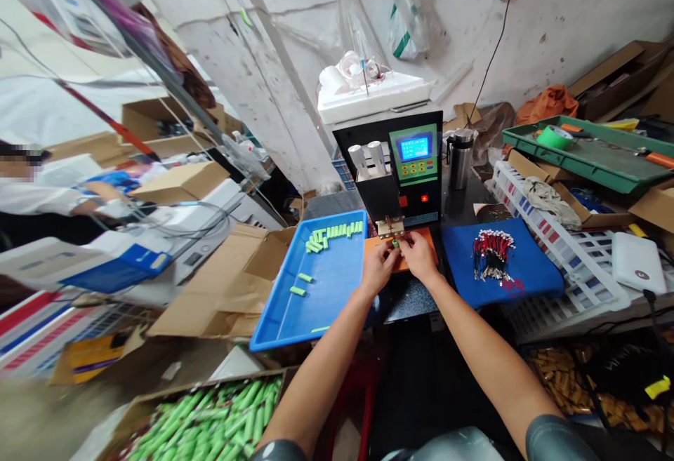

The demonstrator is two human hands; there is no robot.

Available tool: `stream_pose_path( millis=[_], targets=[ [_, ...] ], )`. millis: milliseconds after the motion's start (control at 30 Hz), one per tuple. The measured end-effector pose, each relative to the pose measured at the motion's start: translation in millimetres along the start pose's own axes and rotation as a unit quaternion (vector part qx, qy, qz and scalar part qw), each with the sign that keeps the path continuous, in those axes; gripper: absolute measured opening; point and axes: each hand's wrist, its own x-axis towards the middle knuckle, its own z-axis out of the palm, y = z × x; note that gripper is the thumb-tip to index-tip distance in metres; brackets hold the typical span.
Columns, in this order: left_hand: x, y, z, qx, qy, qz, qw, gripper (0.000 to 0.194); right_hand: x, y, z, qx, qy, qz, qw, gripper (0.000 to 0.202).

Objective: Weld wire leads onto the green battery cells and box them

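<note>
At the front of a spot welder [415, 166] with a lit blue display, both my hands meet over an orange plate [430, 240]. A small green battery cell [396, 243] shows between my fingertips, just below the welder's electrode tips [390, 226]. My left hand [380, 264] is closed on the cell from the left. From the right, my right hand [419, 256] pinches at the same cell, its fingers partly hiding it. Whether a wire or strip is also held there is too small to tell.
Left of the hands lies a blue tray [284, 313] with several green cells. On the right a blue cloth [531, 264] bears red and black wire leads [492, 254]. A steel flask [460, 159] stands behind. A box of green cells [210, 426] sits lower left; another person's arm [47, 198] is far left.
</note>
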Motion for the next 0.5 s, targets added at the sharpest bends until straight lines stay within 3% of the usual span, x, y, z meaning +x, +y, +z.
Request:
stream_pose_path(
  millis=[500],
  targets=[
    [-0.1,-4.5,1.2,-0.007,-0.004,-0.005,1.000,0.025,0.3,-0.4,1.7,0.008,0.007,0.000,1.000,0.012]
  ],
)
